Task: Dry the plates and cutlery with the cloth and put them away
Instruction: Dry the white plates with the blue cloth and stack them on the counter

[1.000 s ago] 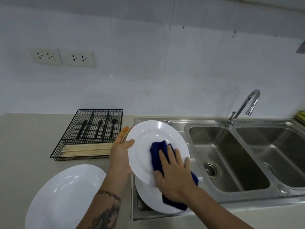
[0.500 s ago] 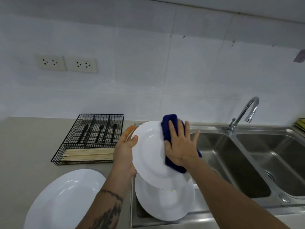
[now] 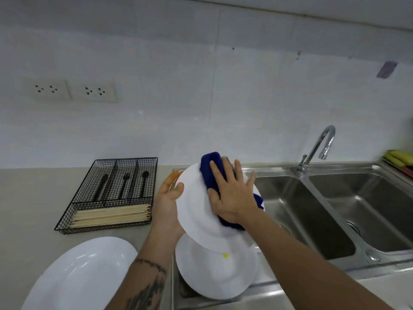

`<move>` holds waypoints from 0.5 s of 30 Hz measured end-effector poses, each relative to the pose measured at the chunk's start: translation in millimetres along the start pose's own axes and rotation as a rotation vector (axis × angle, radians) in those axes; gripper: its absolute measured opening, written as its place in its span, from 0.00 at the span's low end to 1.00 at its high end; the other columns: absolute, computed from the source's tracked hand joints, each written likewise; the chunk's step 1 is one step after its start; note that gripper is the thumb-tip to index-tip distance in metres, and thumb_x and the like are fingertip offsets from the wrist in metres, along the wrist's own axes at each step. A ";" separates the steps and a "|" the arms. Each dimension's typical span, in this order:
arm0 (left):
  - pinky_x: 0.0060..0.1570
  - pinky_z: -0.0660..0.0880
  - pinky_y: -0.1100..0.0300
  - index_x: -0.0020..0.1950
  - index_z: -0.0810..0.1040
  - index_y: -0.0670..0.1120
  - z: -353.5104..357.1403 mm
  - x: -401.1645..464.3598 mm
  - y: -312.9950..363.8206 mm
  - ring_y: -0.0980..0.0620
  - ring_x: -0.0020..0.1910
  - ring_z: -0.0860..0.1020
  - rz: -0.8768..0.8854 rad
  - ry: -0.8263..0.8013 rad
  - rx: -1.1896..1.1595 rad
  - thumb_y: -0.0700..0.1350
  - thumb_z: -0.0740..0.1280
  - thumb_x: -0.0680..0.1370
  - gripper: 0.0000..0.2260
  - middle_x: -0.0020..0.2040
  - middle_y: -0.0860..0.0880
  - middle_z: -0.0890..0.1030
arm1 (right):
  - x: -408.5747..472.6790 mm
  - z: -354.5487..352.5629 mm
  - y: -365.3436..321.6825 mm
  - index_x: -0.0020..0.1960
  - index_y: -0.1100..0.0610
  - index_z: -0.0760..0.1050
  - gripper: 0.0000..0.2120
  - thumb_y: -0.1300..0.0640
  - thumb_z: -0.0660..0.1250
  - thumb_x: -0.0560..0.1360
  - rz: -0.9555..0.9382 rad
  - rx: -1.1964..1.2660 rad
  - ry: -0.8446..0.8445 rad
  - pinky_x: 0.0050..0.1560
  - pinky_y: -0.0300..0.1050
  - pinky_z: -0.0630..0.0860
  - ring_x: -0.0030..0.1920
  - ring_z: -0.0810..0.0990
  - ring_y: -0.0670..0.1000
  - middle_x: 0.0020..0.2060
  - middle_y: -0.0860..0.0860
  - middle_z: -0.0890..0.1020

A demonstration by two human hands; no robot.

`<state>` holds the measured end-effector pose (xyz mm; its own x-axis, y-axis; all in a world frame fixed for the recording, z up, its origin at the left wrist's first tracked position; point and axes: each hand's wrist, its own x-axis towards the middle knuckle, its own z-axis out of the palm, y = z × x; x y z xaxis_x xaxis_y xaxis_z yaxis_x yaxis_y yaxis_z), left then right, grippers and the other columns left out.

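My left hand [image 3: 166,200] grips the left rim of a white plate [image 3: 196,211], held tilted above the sink's drainboard. My right hand [image 3: 232,195] lies flat with spread fingers on a dark blue cloth [image 3: 211,168] and presses it against the plate's upper right face. Below the held plate a second white plate [image 3: 214,274] with a small yellow spot rests on the drainboard. A large white plate [image 3: 82,274] lies on the counter at the lower left. Black cutlery [image 3: 125,182] sits in the black wire tray [image 3: 67,222].
The wire tray also holds a layer of wooden chopsticks [image 3: 111,214] in its front section. A double steel sink [image 3: 312,220] with a curved tap [image 3: 317,148] fills the right side. Yellow sponges [image 3: 400,157] sit at the far right. Wall sockets [image 3: 69,89] are at the upper left.
My right hand and the cloth slid from the plate's lower middle up to its top right rim. The held plate tilted more upright.
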<state>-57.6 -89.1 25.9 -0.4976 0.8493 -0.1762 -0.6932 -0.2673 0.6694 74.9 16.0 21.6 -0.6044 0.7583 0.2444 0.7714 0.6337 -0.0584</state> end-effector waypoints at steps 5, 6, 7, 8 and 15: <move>0.53 0.78 0.45 0.55 0.80 0.51 -6.6 -10.7 -0.8 0.44 0.48 0.82 0.023 -0.023 0.017 0.32 0.60 0.79 0.16 0.51 0.50 0.85 | -9.4 -11.5 10.0 0.75 0.39 0.45 0.36 0.41 0.58 0.72 0.210 0.175 0.031 0.54 0.57 0.73 0.57 0.69 0.60 0.63 0.53 0.63; 0.51 0.79 0.46 0.58 0.79 0.51 -8.7 -11.7 1.0 0.44 0.48 0.82 0.003 -0.052 0.037 0.33 0.60 0.79 0.16 0.53 0.48 0.84 | -12.8 -14.2 13.6 0.75 0.39 0.46 0.36 0.42 0.59 0.71 0.194 0.226 0.036 0.49 0.53 0.74 0.53 0.70 0.58 0.57 0.51 0.64; 0.48 0.80 0.48 0.60 0.78 0.51 -10.2 -11.3 4.8 0.44 0.48 0.82 -0.026 -0.086 0.068 0.34 0.60 0.80 0.16 0.55 0.47 0.83 | -15.6 -16.5 17.7 0.75 0.39 0.46 0.37 0.43 0.60 0.71 0.166 0.256 0.042 0.46 0.50 0.74 0.50 0.71 0.56 0.54 0.50 0.64; 0.45 0.82 0.50 0.63 0.77 0.50 -11.5 -9.3 9.7 0.45 0.49 0.82 -0.056 -0.125 0.115 0.35 0.60 0.80 0.16 0.58 0.45 0.82 | -17.7 -19.5 21.5 0.75 0.39 0.47 0.37 0.43 0.61 0.71 0.130 0.264 0.048 0.45 0.49 0.74 0.48 0.71 0.54 0.52 0.50 0.64; 0.51 0.80 0.51 0.71 0.73 0.50 -2.2 12.1 24.1 0.43 0.53 0.80 -0.195 -0.355 0.339 0.37 0.62 0.76 0.24 0.65 0.46 0.79 | -23.9 -33.0 30.9 0.76 0.38 0.46 0.39 0.43 0.63 0.70 -0.002 0.276 -0.011 0.46 0.48 0.73 0.46 0.70 0.52 0.53 0.48 0.63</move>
<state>-81.5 -86.2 38.3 -0.1281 0.9862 -0.1051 -0.5188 0.0236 0.8546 119.7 12.4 45.9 -0.6090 0.7579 0.2338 0.6878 0.6515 -0.3201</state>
